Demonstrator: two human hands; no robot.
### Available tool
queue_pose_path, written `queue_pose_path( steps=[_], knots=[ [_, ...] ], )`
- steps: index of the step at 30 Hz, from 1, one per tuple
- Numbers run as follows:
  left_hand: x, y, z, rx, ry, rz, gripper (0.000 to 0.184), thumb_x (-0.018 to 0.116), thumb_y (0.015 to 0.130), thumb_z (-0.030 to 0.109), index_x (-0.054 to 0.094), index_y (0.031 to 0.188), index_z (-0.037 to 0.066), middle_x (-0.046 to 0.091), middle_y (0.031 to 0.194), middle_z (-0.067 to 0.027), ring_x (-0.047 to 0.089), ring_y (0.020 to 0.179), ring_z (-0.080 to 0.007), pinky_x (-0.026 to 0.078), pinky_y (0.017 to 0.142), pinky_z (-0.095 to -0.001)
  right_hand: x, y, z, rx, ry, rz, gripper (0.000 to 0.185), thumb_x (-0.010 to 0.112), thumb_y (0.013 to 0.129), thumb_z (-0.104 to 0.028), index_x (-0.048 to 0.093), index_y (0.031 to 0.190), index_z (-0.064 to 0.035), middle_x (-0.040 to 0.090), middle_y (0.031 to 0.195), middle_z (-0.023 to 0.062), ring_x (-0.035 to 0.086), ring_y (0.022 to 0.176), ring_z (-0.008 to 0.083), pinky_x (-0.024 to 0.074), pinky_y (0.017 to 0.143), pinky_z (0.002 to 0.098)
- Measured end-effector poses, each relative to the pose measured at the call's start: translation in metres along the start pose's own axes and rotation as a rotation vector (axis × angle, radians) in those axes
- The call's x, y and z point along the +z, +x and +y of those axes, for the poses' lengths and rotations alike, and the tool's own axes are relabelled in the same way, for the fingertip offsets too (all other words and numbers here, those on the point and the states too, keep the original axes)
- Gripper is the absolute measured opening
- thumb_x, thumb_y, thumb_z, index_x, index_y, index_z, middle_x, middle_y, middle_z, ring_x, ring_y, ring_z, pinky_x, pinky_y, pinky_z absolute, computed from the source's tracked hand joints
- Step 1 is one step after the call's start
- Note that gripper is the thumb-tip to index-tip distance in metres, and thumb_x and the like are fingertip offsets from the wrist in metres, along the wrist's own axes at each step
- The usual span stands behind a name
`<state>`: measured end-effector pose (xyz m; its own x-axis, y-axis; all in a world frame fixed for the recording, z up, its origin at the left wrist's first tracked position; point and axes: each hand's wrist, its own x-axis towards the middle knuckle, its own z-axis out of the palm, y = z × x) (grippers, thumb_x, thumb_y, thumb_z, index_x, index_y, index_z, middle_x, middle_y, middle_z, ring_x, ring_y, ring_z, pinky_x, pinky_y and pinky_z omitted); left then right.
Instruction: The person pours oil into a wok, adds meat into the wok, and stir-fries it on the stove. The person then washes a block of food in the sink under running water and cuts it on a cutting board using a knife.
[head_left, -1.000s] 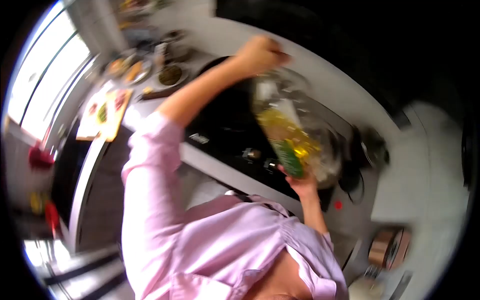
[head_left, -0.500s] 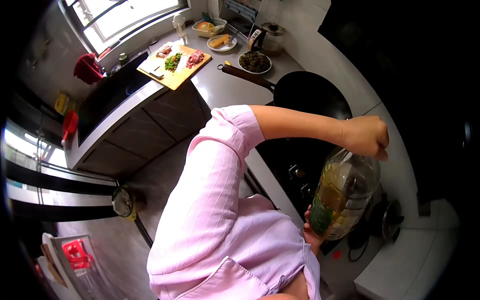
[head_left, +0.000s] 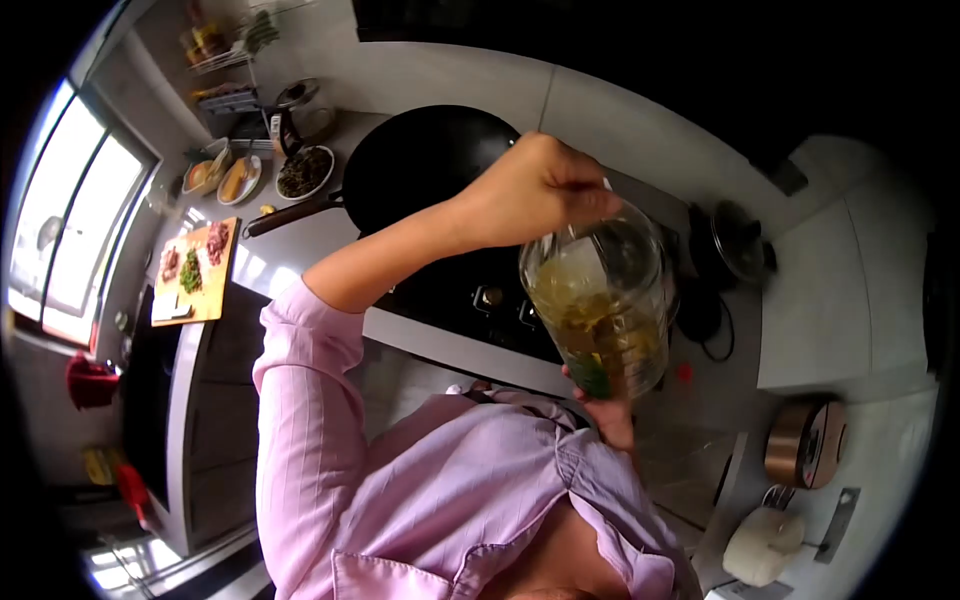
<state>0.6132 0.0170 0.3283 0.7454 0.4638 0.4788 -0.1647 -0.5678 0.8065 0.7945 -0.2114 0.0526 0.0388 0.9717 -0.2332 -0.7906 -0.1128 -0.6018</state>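
Clear bottle (head_left: 600, 310) held; meat (head_left: 217, 242), greens (head_left: 190, 271) cut, still on board (head_left: 207, 296).
Left hand (head_left: 550, 195) fingers grip top; right hand (head_left: 608, 414) holds lower end.

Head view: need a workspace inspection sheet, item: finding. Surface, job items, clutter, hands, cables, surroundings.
Surface: grey counter, black cooktop.
Job's things: clear bottle with yellowish contents, held; wok at the cooktop.
Clutter: cutting board bearing chopped food.
Hands: left hand grips the bottle's top; right hand touches its lower end, fingers partly hidden.
Cables: thin black cord-like loop, right side.
Surroundings: window left, copper-coloured appliance right.
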Motion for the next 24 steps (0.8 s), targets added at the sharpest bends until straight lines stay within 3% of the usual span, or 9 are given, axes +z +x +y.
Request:
queue_pose_path(
  steps=[4, 6, 8, 13, 15, 19, 21, 24],
  knots=[
    [0.001, 0.004, -0.004, 0.049, 0.172, -0.048, 0.021, 0.063, 0.076, 0.016, 0.058, 0.069, -0.003, 0.047, 0.051, -0.0075, 0.045, 0.048, -0.0099, 0.037, 0.048, -0.0260, 0.006, -0.008, -0.004, -0.053, -0.433, -0.003, 0.052, 0.048, 0.082, -0.046, 0.045, 0.122, -0.0126, 0.047, 0.120, 0.0166, 0.046, 0.106, 0.0406, 0.0507, 0.060, 0.0421],
    [0.002, 0.005, 0.001, -0.011, 0.236, -0.089, 0.023, 0.062, 0.076, 0.015, 0.056, 0.066, -0.004, 0.044, 0.050, -0.0069, 0.042, 0.048, -0.0103, 0.035, 0.047, -0.0262, -0.022, -0.007, -0.002, 0.028, 0.237, -0.069, 0.054, 0.049, 0.080, -0.048, 0.046, 0.122, -0.0141, 0.046, 0.121, 0.0160, 0.044, 0.108, 0.0414, 0.0499, 0.060, 0.0435],
    [0.010, 0.005, 0.000, 0.016, 0.116, -0.032, 0.025, 0.061, 0.076, 0.015, 0.054, 0.063, -0.004, 0.041, 0.048, -0.0061, 0.039, 0.047, -0.0115, 0.034, 0.046, -0.0265, -0.020, -0.007, -0.012, 0.095, 0.257, -0.085, 0.056, 0.051, 0.079, -0.049, 0.045, 0.122, -0.0142, 0.046, 0.122, 0.0152, 0.044, 0.108, 0.0415, 0.0494, 0.061, 0.0445],
    [0.016, 0.005, -0.006, 0.069, 0.145, -0.039, 0.026, 0.061, 0.075, 0.015, 0.055, 0.061, -0.006, 0.047, 0.048, -0.0100, 0.043, 0.044, -0.0145, 0.037, 0.045, -0.0287, -0.032, -0.008, -0.025, 0.152, 0.300, -0.070, 0.061, 0.054, 0.075, -0.052, 0.045, 0.122, -0.0143, 0.044, 0.124, 0.0140, 0.042, 0.109, 0.0412, 0.0477, 0.062, 0.0460],
    [0.018, 0.005, -0.005, 0.044, 0.135, -0.026, 0.026, 0.061, 0.075, 0.015, 0.055, 0.060, -0.006, 0.046, 0.048, -0.0105, 0.043, 0.044, -0.0149, 0.037, 0.045, -0.0289, -0.029, -0.008, -0.029, 0.112, 0.376, -0.120, 0.057, 0.043, 0.083, -0.047, 0.039, 0.127, -0.0110, 0.037, 0.128, 0.0199, 0.039, 0.111, 0.0459, 0.0480, 0.064, 0.0501],
    [0.021, 0.007, -0.006, 0.097, 0.135, -0.023, 0.026, 0.060, 0.075, 0.015, 0.055, 0.060, -0.005, 0.046, 0.049, -0.0121, 0.044, 0.044, -0.0166, 0.038, 0.046, -0.0299, -0.031, -0.004, -0.032, 0.146, 0.438, -0.072, 0.058, 0.044, 0.082, -0.049, 0.040, 0.127, -0.0123, 0.039, 0.128, 0.0194, 0.039, 0.111, 0.0458, 0.0477, 0.064, 0.0502],
    [0.022, 0.009, -0.005, 0.132, 0.153, -0.026, 0.026, 0.060, 0.075, 0.016, 0.055, 0.061, -0.005, 0.046, 0.050, -0.0126, 0.045, 0.045, -0.0174, 0.038, 0.046, -0.0298, -0.027, -0.003, -0.033, 0.109, 0.205, -0.069, 0.067, 0.052, 0.074, -0.056, 0.041, 0.126, -0.0144, 0.043, 0.125, 0.0138, 0.044, 0.108, 0.0394, 0.0466, 0.058, 0.0400],
    [0.018, 0.013, -0.005, 0.025, 0.178, -0.080, 0.023, 0.061, 0.076, 0.018, 0.057, 0.066, -0.003, 0.046, 0.050, -0.0094, 0.045, 0.046, -0.0122, 0.037, 0.045, -0.0289, -0.010, -0.004, -0.033, 0.073, 0.264, -0.132, 0.065, 0.050, 0.077, -0.054, 0.038, 0.128, -0.0143, 0.043, 0.125, 0.0148, 0.046, 0.106, 0.0390, 0.0464, 0.060, 0.0380]
  ],
)
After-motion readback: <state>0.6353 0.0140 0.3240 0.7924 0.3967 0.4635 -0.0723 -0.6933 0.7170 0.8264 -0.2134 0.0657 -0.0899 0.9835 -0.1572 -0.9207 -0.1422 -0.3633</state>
